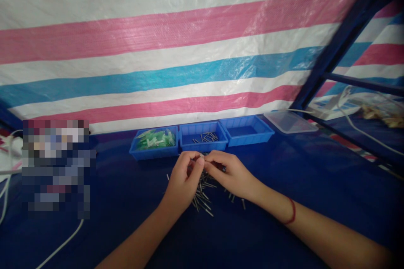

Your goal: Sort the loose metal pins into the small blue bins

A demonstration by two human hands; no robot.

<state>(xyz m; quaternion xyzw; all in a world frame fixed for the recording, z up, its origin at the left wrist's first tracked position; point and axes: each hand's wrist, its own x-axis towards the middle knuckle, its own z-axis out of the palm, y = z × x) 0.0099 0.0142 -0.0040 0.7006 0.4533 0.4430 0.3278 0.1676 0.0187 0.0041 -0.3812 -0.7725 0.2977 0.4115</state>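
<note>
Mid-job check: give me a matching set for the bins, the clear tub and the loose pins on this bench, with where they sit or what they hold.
1 left blue bin
2 middle blue bin
3 clear tub
4 loose pins

A under the left hand and right hand, which pinch a small piece together
B holds green parts
C right of the third blue bin
D holds a few metal pins

Pairs: 1-B, 2-D, 3-C, 4-A
</note>
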